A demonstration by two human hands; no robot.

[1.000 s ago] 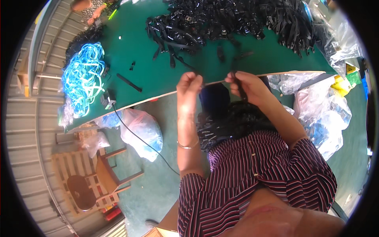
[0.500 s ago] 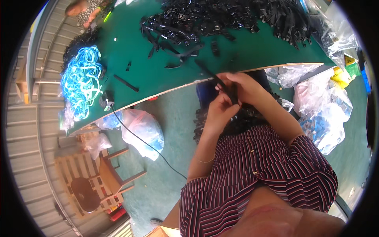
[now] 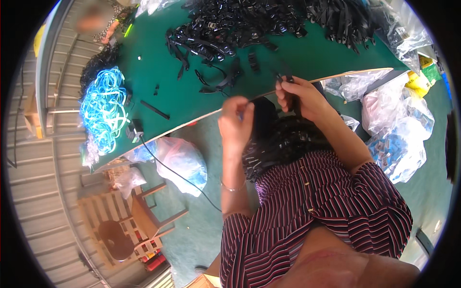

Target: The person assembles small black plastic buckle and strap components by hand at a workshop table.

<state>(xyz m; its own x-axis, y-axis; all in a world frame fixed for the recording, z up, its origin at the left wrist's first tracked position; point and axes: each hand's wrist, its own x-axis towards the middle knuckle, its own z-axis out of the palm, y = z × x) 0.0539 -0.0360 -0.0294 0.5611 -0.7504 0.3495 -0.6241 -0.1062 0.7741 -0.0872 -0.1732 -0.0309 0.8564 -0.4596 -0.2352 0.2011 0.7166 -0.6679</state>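
Note:
My right hand (image 3: pixel 302 98) grips a black strap with a buckle (image 3: pixel 288 79) at the near edge of the green table (image 3: pixel 192 103). My left hand (image 3: pixel 236 122) is a little to the left and below the table's edge. Its fingers are pinched together, and it is too blurred to show whether anything is between them. A bundle of black straps (image 3: pixel 283 141) lies in my lap under both hands. A loose black strap (image 3: pixel 216 81) lies on the table just beyond my hands.
A big heap of black straps and buckles (image 3: pixel 249 24) covers the far side of the table. Blue cords (image 3: pixel 103 113) lie at its left end, near another person (image 3: pixel 103 24). Clear plastic bags (image 3: pixel 398 129) stand on the right, a wooden stool (image 3: pixel 129 225) on the left.
My hands were together at the table's edge half a second ago. Now my left hand has drawn away to the left and down, while the right hand stays with the strap.

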